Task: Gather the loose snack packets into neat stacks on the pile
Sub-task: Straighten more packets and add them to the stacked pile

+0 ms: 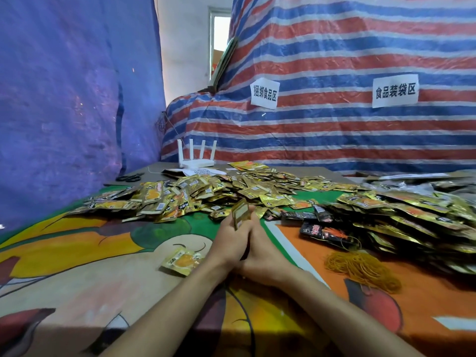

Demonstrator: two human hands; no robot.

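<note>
My left hand point(229, 240) and my right hand point(262, 251) are pressed together at the table's middle, gripping a small upright stack of gold snack packets point(240, 212) between them. A wide heap of loose gold packets point(201, 194) spreads across the table beyond my hands. To the right lies a bigger pile of stacked gold packets point(401, 217), with black packets point(319, 230) at its near-left edge. One single gold packet point(181, 261) lies apart, just left of my left wrist.
A bundle of orange rubber bands point(360, 266) lies right of my hands. Black scissors point(128, 178) and a white router point(197, 161) sit at the table's far side. Striped tarpaulin point(334, 124) with two paper labels hangs behind; a colourful cloth point(77, 253) covers the table.
</note>
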